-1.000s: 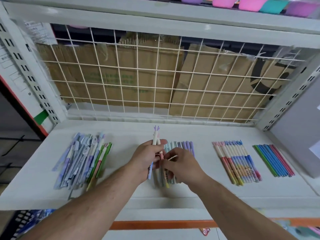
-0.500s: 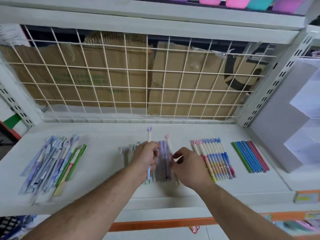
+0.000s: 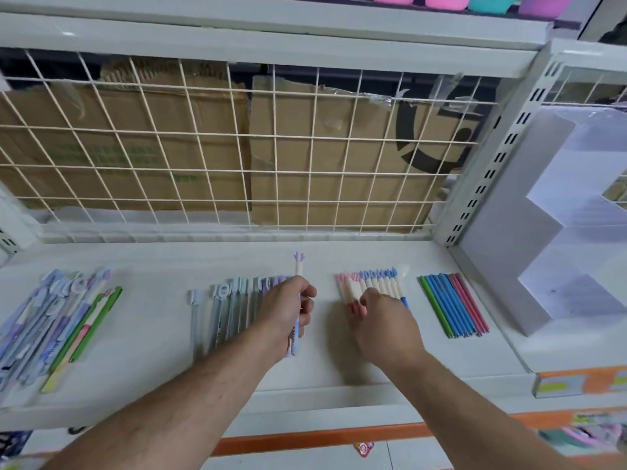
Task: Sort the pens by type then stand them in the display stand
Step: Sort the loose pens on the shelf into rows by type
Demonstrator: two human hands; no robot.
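Shelf (image 3: pixel 163 354): painted metal, off-white, smooth with a dull sheen, beneath the fingers of both hands.
Wire grid (image 3: pixel 217 134): cream-coated metal wire, smooth, beyond the fingers.
Cardboard (image 3: pixel 322 188): brown, matt, ragged along its torn top edge.
Tape (image 3: pixel 383 96): clear, glossy, wrinkled.
Pen (image 3: pixel 296 334) in the fingers of the left hand (image 3: pixel 281 310): smooth plastic barrel, matt lilac topper.
Capped pens (image 3: pixel 376 284) at the fingers of the right hand (image 3: pixel 383 320): pastel plastic, smooth, satin.
Slim pens (image 3: pixel 454 307), right of those fingers: plain-coloured, smooth, faint sheen.
Display stand (image 3: pixel 502 259): pale grey, flat matt, smooth; plastic or board, unclear.
Upright (image 3: pixel 492 164): slotted painted metal.
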